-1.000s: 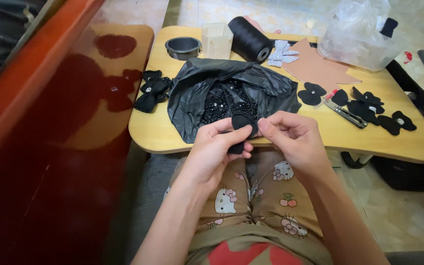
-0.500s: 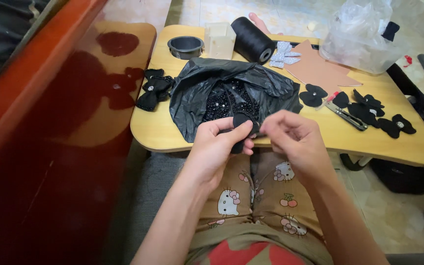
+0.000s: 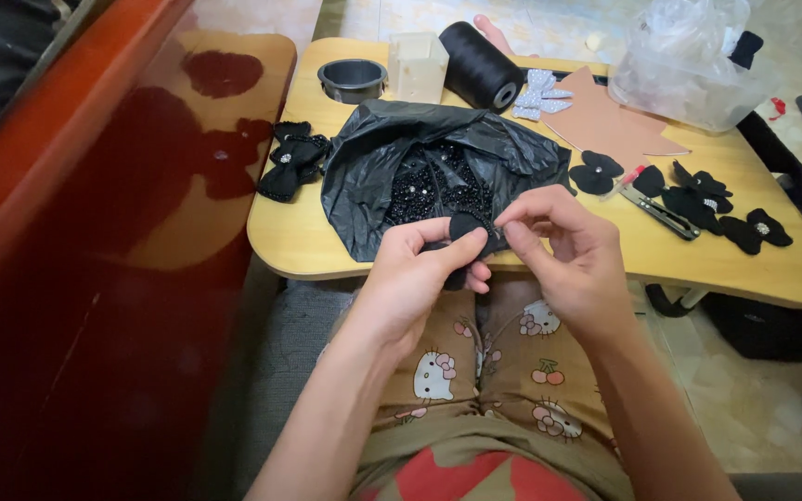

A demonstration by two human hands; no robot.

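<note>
At the table edge (image 3: 327, 264), both hands (image 3: 420, 269) (image 3: 568, 250) pinch black fabric (image 3: 464, 228).

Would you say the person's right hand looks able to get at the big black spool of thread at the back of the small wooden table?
Probably yes. The right hand is pinching at a small black fabric piece held by the left hand, so it would have to let go first. Only the low crumpled black plastic bag lies before the big black spool of thread.
</note>
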